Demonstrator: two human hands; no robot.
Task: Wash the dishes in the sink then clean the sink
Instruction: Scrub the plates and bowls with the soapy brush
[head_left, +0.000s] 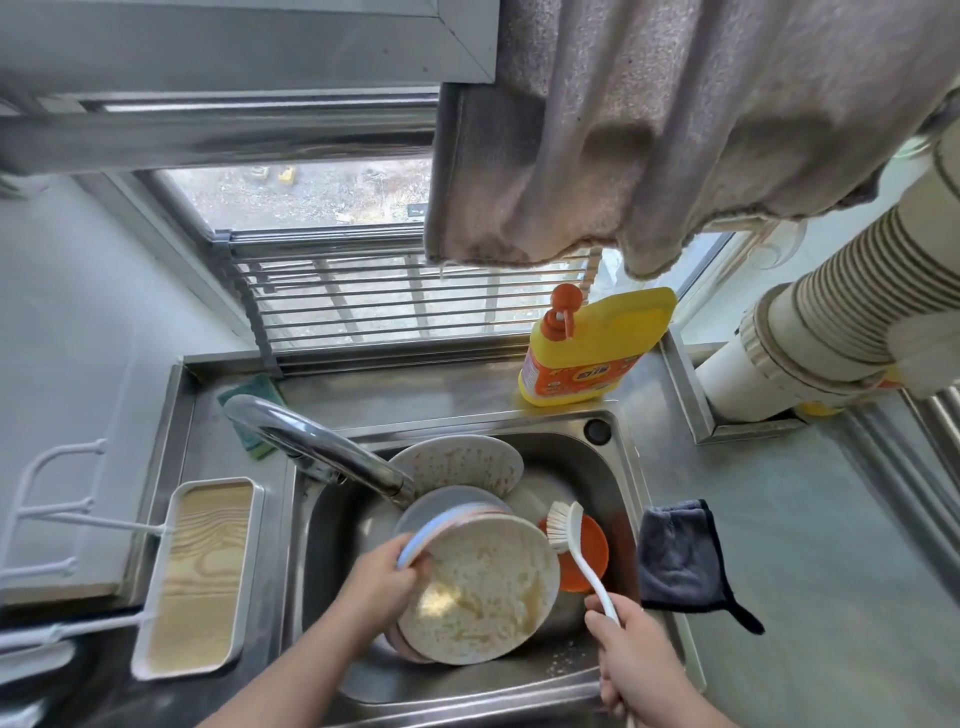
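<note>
My left hand (382, 582) grips left rim of dirty plate (480, 587), tilted over sink (623, 467) front. My right hand (631, 660) clenched round white brush (569, 535) handle; bristles just beside plate's right edge, over orange dish (589, 558). Faucet (322, 447) spout overhangs stacked plates (457, 462) behind. Yellow detergent bottle (592, 348) at sink's back right corner. Dark cloth (680, 556) draped over right edge. Tray (200, 577) along left edge.

Both forearms forward — left hand (382, 582) and right hand (631, 662) each in a closed grip.
</note>
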